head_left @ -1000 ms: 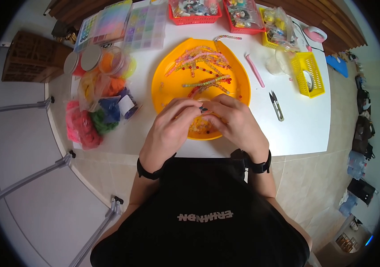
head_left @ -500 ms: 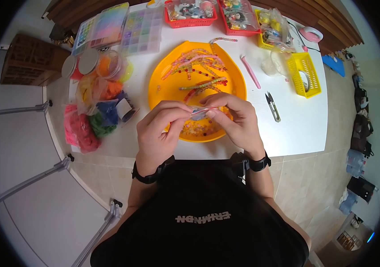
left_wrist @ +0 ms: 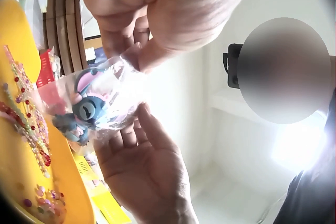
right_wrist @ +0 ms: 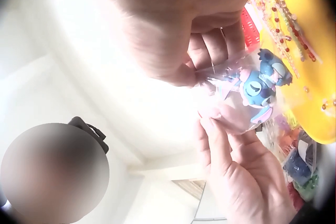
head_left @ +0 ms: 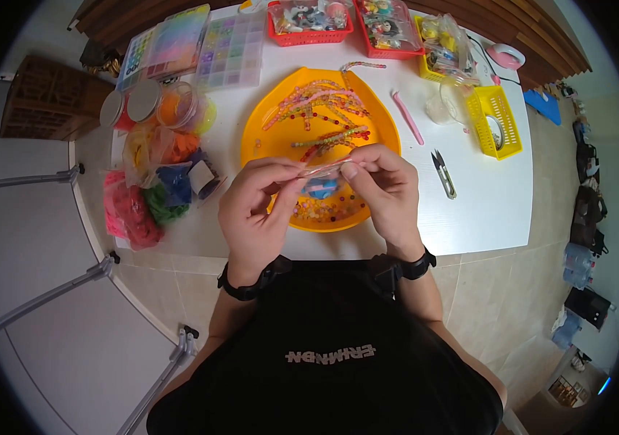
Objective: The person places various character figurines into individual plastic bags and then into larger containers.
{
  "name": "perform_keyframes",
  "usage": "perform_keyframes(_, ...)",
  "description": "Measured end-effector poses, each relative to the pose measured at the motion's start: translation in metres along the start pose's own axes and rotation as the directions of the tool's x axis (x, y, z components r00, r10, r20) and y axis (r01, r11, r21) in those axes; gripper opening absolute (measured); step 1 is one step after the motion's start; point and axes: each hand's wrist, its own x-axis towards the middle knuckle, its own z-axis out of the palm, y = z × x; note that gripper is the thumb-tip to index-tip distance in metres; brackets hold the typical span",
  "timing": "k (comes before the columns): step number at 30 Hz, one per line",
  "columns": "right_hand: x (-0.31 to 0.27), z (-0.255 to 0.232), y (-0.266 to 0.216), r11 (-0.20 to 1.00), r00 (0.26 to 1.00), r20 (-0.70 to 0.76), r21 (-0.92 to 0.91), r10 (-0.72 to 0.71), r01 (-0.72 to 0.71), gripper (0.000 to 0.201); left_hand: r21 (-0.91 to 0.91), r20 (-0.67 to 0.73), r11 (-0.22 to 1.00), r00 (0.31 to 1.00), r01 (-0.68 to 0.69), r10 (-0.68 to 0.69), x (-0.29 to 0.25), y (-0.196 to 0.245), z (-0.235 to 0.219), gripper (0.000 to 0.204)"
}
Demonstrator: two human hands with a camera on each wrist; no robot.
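Between both hands is a small clear plastic bag [left_wrist: 118, 79] with a blue cartoon figurine [left_wrist: 90, 109] with pink-lined ears inside. My left hand [head_left: 253, 210] pinches one upper corner of the bag between thumb and fingers. At the opposite corner, the thumb and fingers of my right hand [head_left: 390, 194] pinch the film. The figurine hangs in the lower part of the bag, over the yellow tray [head_left: 260, 129]. Bead strings [head_left: 324, 98] lie in the tray's far half, and loose beads [head_left: 320, 210] gather at its near end.
Small snips [head_left: 445, 174] and a pink pen-like tool [head_left: 408, 117] lie right of the tray, near a yellow basket [head_left: 516, 130]. Red baskets [head_left: 313, 36] of bagged figures stand behind. Jars [head_left: 146, 100], coloured bags [head_left: 135, 210] and a compartment box [head_left: 229, 51] are at left.
The hands have drawn slightly apart and turned, bringing the bag's top edge into view between them. The blue figurine, earlier mostly hidden by fingers, now shows below that edge.
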Motion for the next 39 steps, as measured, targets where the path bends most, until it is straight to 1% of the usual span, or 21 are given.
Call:
perform_keyframes(4,-0.002,0.001,0.0,1.0,1.0,-0.014,0.005,-0.024,0.025,0.009,-0.157,-0.018,0.979,0.991,0.131,-0.135,0.008,0.01,0.009,0.018)
perform_keyframes(7,-0.002,-0.002,0.001,0.996,0.997,-0.039,-0.069,-0.062,0.059,0.008,-0.171,0.075,0.928,0.943,0.332,-0.324,0.006,0.002,0.003,0.013)
perform_keyframes(10,-0.001,0.0,-0.001,0.999,0.995,-0.089,0.003,-0.041,0.042,0.008,-0.157,0.117,0.916,0.928,0.368,-0.353,0.0,-0.005,-0.003,0.013)
perform_keyframes(13,0.001,0.0,0.0,0.999,0.996,-0.086,0.041,0.007,-0.003,0.008,-0.106,0.034,0.94,0.945,0.326,-0.324,-0.001,-0.005,0.003,0.015)
perform_keyframes(16,0.002,0.0,-0.002,0.992,0.989,-0.1,0.074,0.111,-0.104,0.008,-0.083,0.009,0.947,0.951,0.31,-0.31,-0.001,-0.008,0.002,0.012)
perform_keyframes(19,0.003,0.0,0.002,0.996,0.993,-0.082,0.028,0.081,-0.079,0.007,-0.08,0.049,0.947,0.95,0.313,-0.31,0.001,-0.001,0.003,0.011)
perform_keyframes(22,0.002,-0.001,0.001,0.996,0.993,-0.075,-0.01,0.089,-0.09,0.005,-0.103,0.081,0.946,0.951,0.307,-0.3,0.0,-0.008,0.0,0.011)
perform_keyframes(25,0.0,0.0,0.003,0.992,0.985,-0.115,-0.001,0.127,-0.128,0.005,-0.146,0.018,0.933,0.943,0.33,-0.331,-0.002,-0.012,0.006,0.012)
perform_keyframes(28,0.0,-0.001,0.005,0.992,0.987,-0.103,0.012,0.123,-0.122,0.005,-0.224,0.12,0.886,0.914,0.406,-0.388,0.002,-0.006,0.007,0.015)
perform_keyframes(31,0.0,-0.002,0.006,0.987,0.983,-0.086,0.012,0.16,-0.16,0.007,-0.217,0.106,0.884,0.911,0.413,-0.399,0.002,-0.011,0.009,0.015)
perform_keyframes(34,0.001,0.003,0.001,0.987,0.986,-0.055,-0.015,0.16,-0.161,0.012,-0.169,0.102,0.903,0.918,0.394,-0.382,0.001,-0.015,0.007,0.015)
perform_keyframes(37,0.001,0.002,0.001,0.981,0.988,-0.036,-0.118,0.152,-0.155,0.016,-0.095,0.09,0.925,0.929,0.368,-0.36,0.0,-0.015,0.008,0.015)
perform_keyframes(39,0.001,0.001,0.002,0.978,0.984,-0.029,-0.111,0.176,-0.178,0.015,-0.094,0.095,0.925,0.928,0.369,-0.36,-0.003,-0.019,0.007,0.016)
